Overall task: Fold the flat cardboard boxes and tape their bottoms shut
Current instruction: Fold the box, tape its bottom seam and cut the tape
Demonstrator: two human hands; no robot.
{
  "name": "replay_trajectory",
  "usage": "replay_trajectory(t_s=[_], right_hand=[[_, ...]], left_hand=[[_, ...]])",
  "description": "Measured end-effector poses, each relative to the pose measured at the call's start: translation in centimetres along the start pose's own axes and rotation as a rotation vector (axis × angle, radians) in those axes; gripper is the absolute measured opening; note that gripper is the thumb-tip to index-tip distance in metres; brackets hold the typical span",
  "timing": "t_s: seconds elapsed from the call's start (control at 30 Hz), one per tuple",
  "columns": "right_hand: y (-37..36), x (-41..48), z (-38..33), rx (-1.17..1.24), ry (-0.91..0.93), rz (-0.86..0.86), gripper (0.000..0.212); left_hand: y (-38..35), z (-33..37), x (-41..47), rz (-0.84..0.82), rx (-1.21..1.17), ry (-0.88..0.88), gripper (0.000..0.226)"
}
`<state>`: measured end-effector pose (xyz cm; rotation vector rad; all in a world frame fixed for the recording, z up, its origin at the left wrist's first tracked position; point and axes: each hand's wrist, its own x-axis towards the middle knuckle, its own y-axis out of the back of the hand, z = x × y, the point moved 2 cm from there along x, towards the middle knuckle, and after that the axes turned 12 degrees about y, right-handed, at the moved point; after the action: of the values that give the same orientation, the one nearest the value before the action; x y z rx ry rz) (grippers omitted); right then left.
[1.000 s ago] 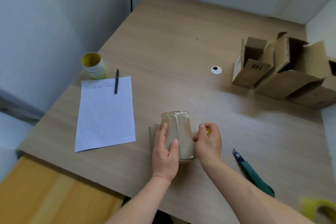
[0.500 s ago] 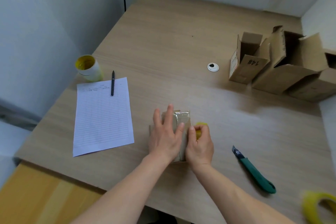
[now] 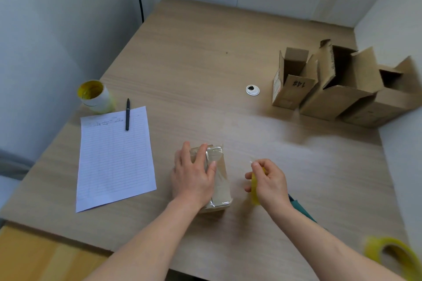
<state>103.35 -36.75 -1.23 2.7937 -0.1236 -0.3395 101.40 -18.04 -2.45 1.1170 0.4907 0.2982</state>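
A small folded cardboard box lies on the wooden table in front of me, its taped bottom facing up with shiny clear tape across it. My left hand rests flat on the box's left half, fingers spread over the tape. To the right of the box, my right hand hovers apart from it and pinches a yellowish strip of tape. A yellow tape roll lies at the bottom right corner.
Three folded open boxes stand at the right rear by the wall. A lined sheet with a pen and a yellow cup lie left. A green utility knife sits behind my right wrist. A cable grommet marks mid-table.
My right hand has pulled away from the box to the right with the yellow tape piece. The left hand stays pressed on the box top.
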Motion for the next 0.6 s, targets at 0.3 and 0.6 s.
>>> replay_trajectory(t_s=[0.3, 0.6], right_hand=[[0.7, 1.2, -3.7, 0.305, 0.006, 0.063, 0.015], [1.3, 1.1, -6.9, 0.464, -0.003, 0.029, 0.014]], left_hand=[[2.0, 4.0, 0.0, 0.386, -0.006, -0.462, 0.039], [3.4, 10.3, -2.2, -0.432, -0.730, 0.020, 0.018]])
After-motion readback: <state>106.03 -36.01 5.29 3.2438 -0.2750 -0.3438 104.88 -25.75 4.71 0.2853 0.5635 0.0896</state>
